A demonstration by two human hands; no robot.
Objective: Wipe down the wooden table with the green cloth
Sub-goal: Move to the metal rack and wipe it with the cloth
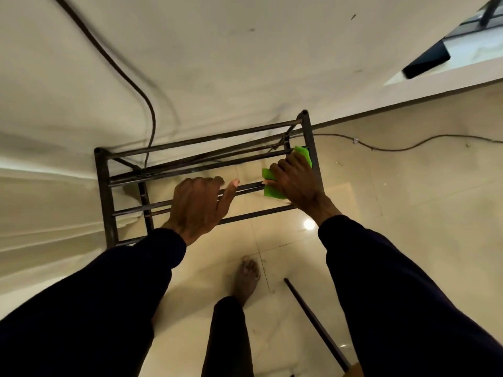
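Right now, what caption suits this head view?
Right hand holds green cloth against a dark rack; left hand grips it.

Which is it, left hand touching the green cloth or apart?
Apart. The head view shows a clear gap between the left hand, gripping the metal rack, and the green cloth in the right hand.
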